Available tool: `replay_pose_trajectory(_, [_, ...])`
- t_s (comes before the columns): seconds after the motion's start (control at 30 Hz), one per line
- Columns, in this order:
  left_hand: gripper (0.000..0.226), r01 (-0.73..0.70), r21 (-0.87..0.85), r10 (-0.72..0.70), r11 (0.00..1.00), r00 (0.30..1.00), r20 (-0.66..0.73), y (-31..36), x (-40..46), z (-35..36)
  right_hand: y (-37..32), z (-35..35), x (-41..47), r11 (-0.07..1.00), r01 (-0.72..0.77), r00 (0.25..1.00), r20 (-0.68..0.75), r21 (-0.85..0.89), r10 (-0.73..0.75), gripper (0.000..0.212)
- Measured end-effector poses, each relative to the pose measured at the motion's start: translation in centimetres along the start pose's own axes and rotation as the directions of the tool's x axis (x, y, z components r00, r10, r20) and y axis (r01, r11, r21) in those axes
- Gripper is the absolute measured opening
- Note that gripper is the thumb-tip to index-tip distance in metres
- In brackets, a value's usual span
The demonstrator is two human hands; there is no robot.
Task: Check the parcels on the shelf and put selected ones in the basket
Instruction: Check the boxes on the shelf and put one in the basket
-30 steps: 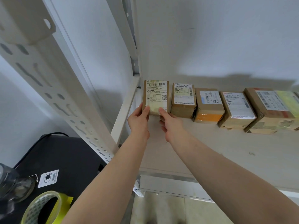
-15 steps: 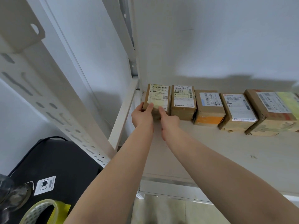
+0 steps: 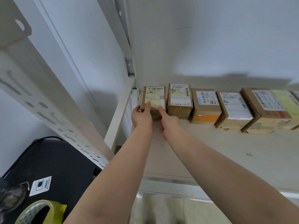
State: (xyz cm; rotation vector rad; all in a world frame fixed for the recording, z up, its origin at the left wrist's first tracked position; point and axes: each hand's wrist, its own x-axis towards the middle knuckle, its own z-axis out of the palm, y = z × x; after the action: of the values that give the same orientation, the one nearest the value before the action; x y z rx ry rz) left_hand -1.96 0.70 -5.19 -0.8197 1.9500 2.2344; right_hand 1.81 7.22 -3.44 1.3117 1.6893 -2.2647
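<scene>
A row of brown cardboard parcels with white labels lies along the back of a pale shelf board (image 3: 226, 152). The leftmost parcel (image 3: 155, 96) is small, with a barcode label on top. My left hand (image 3: 141, 116) grips its left side, thumb on the label. My right hand (image 3: 169, 119) holds its front right corner, one finger on the label. The parcel rests on the shelf beside the second parcel (image 3: 179, 97). Further right lie an orange-taped parcel (image 3: 205, 105), a white-labelled one (image 3: 234, 109) and a larger box (image 3: 265, 110). No basket is in view.
A white slotted shelf upright (image 3: 48, 101) runs diagonally at left, with a side rail (image 3: 119, 110) next to the held parcel. Below left, a black surface (image 3: 56, 162) carries a roll of yellow tape (image 3: 37, 212) and a white sticker (image 3: 40, 185).
The parcel stood tilted up in both hands a second ago; it now lies lower and flatter on the shelf, pushed back toward the wall. Both hands stay on it.
</scene>
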Motion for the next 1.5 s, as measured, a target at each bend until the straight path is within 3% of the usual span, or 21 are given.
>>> replay_pose_trajectory(0.2, [0.098, 0.214, 0.076, -0.209, 0.974, 0.976, -0.064, -0.8, -2.4, 0.7, -0.3, -1.8, 0.0, 0.999, -0.048, 0.999, 0.010, -0.002, 0.048, 0.066])
replay_pose_trajectory(0.27, [0.098, 0.307, 0.036, -0.306, 0.951, 0.952, -0.034, -0.8, -3.9, 1.3, -0.8, -2.8, -0.1, 0.998, -0.056, 0.998, 0.012, 0.032, 0.055, 0.064])
replay_pose_trajectory(0.37, [0.082, 0.350, -0.026, -0.345, 0.936, 0.931, 0.119, -0.7, -5.7, 2.9, -1.6, -4.3, 0.4, 0.989, -0.097, 0.995, -0.029, 0.111, 0.100, 0.053])
replay_pose_trajectory(0.43, [0.085, 0.391, -0.006, -0.380, 0.921, 0.899, 0.216, -0.7, -6.5, 4.2, -2.1, -4.7, 0.1, 0.976, -0.115, 0.993, 0.007, 0.184, 0.115, 0.065])
replay_pose_trajectory(0.53, [0.089, 0.382, 0.061, -0.383, 0.922, 0.879, 0.283, -0.5, -7.3, 6.2, -1.7, -5.1, 1.6, 0.966, -0.138, 0.990, 0.063, 0.218, 0.127, 0.111])
replay_pose_trajectory(0.7, [0.089, 0.422, 0.067, -0.426, 0.904, 0.880, 0.211, -0.9, -5.8, 8.3, -2.7, -6.5, 1.7, 0.972, -0.142, 0.989, 0.064, 0.189, 0.132, 0.071])
replay_pose_trajectory(0.83, [0.082, 0.392, 0.052, -0.396, 0.918, 0.910, 0.127, -0.5, -5.8, 8.4, -2.9, -6.6, 2.5, 0.968, -0.168, 0.984, 0.093, 0.185, 0.153, 0.065])
replay_pose_trajectory(1.13, [0.067, 0.390, -0.030, -0.381, 0.920, 0.912, 0.149, -1.9, -6.2, 7.7, -1.8, -6.3, 4.0, 0.956, -0.166, 0.985, 0.087, 0.243, 0.149, 0.066])
replay_pose_trajectory(1.3, [0.046, 0.277, -0.192, -0.254, 0.941, 0.957, 0.140, -4.0, -6.5, 6.7, -0.1, -6.8, 4.4, 0.934, -0.154, 0.984, 0.139, 0.322, 0.115, 0.035])
replay_pose_trajectory(1.5, [0.043, 0.157, -0.240, -0.136, 0.958, 0.985, 0.102, -4.6, -7.3, 5.7, 1.7, -6.7, 4.1, 0.907, -0.137, 0.983, 0.168, 0.399, 0.075, 0.044])
